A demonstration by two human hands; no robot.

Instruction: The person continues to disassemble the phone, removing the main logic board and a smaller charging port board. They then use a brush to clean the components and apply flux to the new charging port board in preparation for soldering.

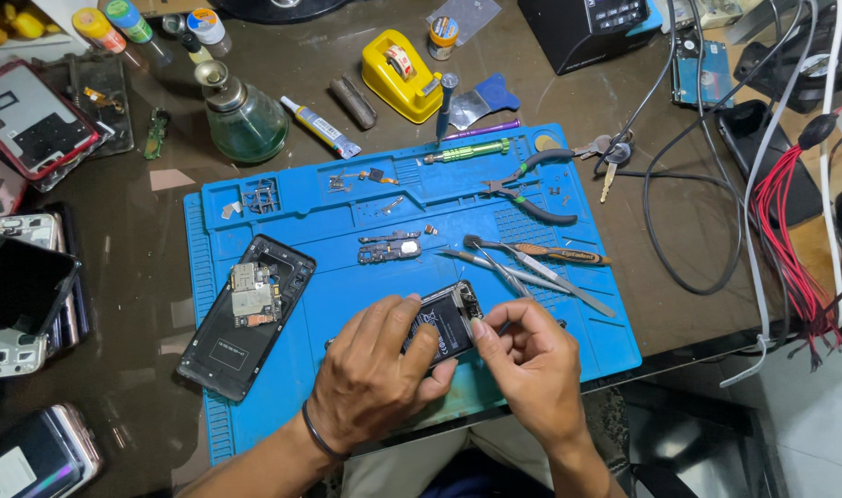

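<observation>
The left hand (pixel 370 373) holds an opened phone (pixel 447 321) from below and from the left side, with the fingers bent around its edge and the thumb against its lower end. The right hand (pixel 529 364) is at the right edge of the same phone; its thumb and first finger are pressed together on that edge, and I cannot tell if a small tool is between them. The phone is lifted a little above the near part of the blue mat (pixel 347 203), which lies on the dark counter (pixel 163 166).

On the mat, to the left of the hands, lies another opened phone body (pixel 246 318) with a small circuit board on it. Behind the hands are tweezers (pixel 522 272), a tool with a wooden handle (pixel 555 253), pliers (pixel 532 189) and a green screwdriver (pixel 467 152). Behind the mat stand a glass bottle (pixel 244 115) and a yellow tape holder (pixel 401 74).
</observation>
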